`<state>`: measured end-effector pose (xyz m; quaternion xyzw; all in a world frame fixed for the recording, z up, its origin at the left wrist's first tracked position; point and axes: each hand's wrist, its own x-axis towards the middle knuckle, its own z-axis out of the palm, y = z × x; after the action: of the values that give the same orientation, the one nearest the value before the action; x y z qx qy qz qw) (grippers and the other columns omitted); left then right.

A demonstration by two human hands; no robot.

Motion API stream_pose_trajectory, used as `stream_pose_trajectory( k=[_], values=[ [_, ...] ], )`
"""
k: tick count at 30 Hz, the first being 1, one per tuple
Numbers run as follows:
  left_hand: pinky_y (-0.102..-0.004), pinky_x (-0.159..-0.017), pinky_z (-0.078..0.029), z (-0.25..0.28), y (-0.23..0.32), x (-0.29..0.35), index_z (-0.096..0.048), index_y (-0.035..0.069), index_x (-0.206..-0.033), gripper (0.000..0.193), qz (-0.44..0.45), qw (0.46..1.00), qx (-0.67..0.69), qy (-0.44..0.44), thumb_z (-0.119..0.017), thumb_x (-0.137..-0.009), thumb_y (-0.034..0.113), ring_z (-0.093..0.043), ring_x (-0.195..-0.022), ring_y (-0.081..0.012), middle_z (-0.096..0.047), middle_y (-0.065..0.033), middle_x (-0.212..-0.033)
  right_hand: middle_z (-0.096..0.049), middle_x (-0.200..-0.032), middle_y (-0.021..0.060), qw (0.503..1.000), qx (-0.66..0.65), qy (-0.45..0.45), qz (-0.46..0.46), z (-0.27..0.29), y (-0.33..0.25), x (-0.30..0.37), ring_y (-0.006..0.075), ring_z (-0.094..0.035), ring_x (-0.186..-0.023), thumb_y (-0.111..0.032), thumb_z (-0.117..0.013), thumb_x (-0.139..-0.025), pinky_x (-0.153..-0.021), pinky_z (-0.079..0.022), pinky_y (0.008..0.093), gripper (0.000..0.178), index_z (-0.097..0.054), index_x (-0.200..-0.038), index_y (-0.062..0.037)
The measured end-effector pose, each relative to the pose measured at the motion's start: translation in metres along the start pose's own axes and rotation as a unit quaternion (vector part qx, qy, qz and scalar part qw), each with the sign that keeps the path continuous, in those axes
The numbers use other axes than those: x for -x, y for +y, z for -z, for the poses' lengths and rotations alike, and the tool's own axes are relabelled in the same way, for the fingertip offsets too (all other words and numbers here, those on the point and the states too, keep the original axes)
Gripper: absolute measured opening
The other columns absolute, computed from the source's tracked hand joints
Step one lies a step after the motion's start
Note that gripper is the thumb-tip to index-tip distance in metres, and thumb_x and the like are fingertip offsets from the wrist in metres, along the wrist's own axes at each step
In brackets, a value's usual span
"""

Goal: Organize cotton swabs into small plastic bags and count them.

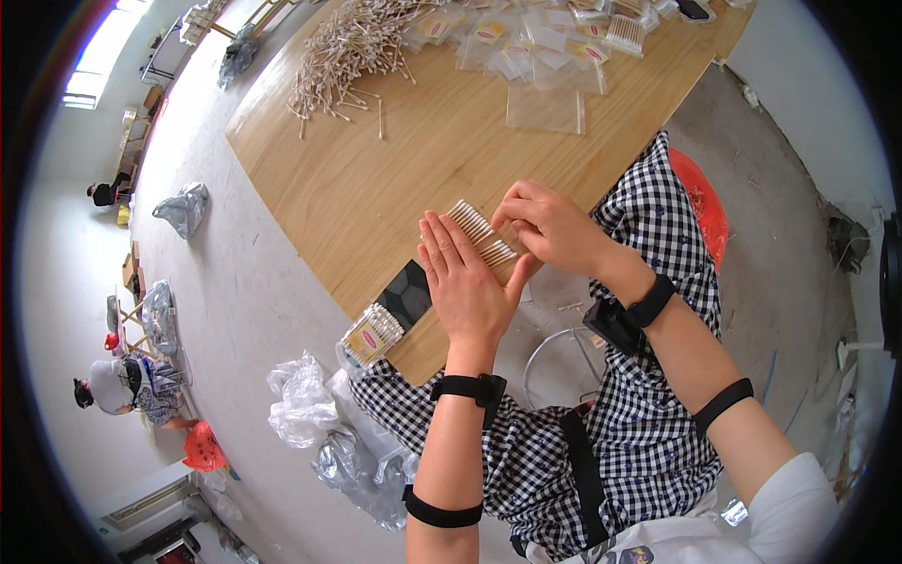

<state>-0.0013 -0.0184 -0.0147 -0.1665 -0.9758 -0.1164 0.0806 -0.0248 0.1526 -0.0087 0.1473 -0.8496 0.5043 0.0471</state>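
Cotton swabs [472, 222] lie side by side in a row near the wooden table's close edge. Across the row my left hand [467, 282] rests flat, fingers stretched and thumb spread, hiding part of the swabs. My right hand [561, 228] is at the row's right side, its fingers curled and pressed together by the swab tips. Whether a swab is between those fingertips is hidden. Left of my left hand lies a dark flat piece with a hexagon pattern [407, 293]. Beside it, at the table corner, sits a clear packet filled with cotton swabs [373, 336].
A large loose pile of cotton swabs [352, 52] covers the far part of the table [423, 150]. Clear small bags [545, 108] spread to its right. Crumpled plastic bags [305, 404] sit below the left corner. A red stool [703, 202] stands at right.
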Motion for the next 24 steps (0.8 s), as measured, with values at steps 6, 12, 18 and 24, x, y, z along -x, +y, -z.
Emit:
stream_pose_trajectory(
  k=[6,12,18,24],
  values=[
    [-0.0473,-0.122,-0.014,0.0,0.001,0.0,-0.02,-0.016,-0.148,0.108,0.0,1.0,-0.001,-0.001,-0.058,-0.087,0.065,-0.017,-0.15,-0.0412,-0.023,-0.0347,-0.155,-0.059,-0.097,0.0079,1.0,0.013,0.001,0.016,-0.001,0.002,0.0,0.025,-0.059,-0.092,0.005,-0.059,-0.082,-0.078,-0.05,0.0344,0.021,-0.069,-0.098,-0.0042],
    [-0.0475,-0.122,-0.014,0.0,0.0,0.0,-0.02,-0.016,-0.148,0.109,-0.003,1.0,-0.002,0.004,-0.059,-0.087,0.065,-0.017,-0.15,-0.0413,-0.024,-0.0345,-0.155,-0.059,-0.097,0.0075,0.999,0.025,-0.018,0.026,0.001,0.0,0.0,0.0248,-0.059,-0.092,0.006,-0.059,-0.082,-0.078,-0.05,0.0343,0.018,-0.067,-0.094,-0.0037],
    [-0.0472,-0.122,-0.014,0.001,0.0,0.001,-0.021,-0.016,-0.148,0.109,0.001,1.0,-0.002,-0.001,-0.058,-0.087,0.066,-0.017,-0.15,-0.0413,-0.023,-0.0341,-0.156,-0.061,-0.094,0.0068,0.998,0.028,0.045,0.03,-0.003,-0.004,-0.01,0.026,-0.06,-0.094,0.001,-0.061,-0.082,-0.081,-0.051,0.0369,0.01,-0.067,-0.087,-0.0052],
    [-0.0472,-0.122,-0.015,0.001,0.003,0.0,-0.021,-0.016,-0.148,0.11,0.002,1.0,-0.006,0.001,-0.057,-0.086,0.067,-0.017,-0.15,-0.0413,-0.023,-0.0345,-0.155,-0.06,-0.094,0.0058,0.993,0.047,0.075,0.073,-0.013,0.009,-0.014,0.0257,-0.059,-0.096,0.002,-0.063,-0.079,-0.084,-0.051,0.0363,0.01,-0.068,-0.083,-0.0063]
  ],
)
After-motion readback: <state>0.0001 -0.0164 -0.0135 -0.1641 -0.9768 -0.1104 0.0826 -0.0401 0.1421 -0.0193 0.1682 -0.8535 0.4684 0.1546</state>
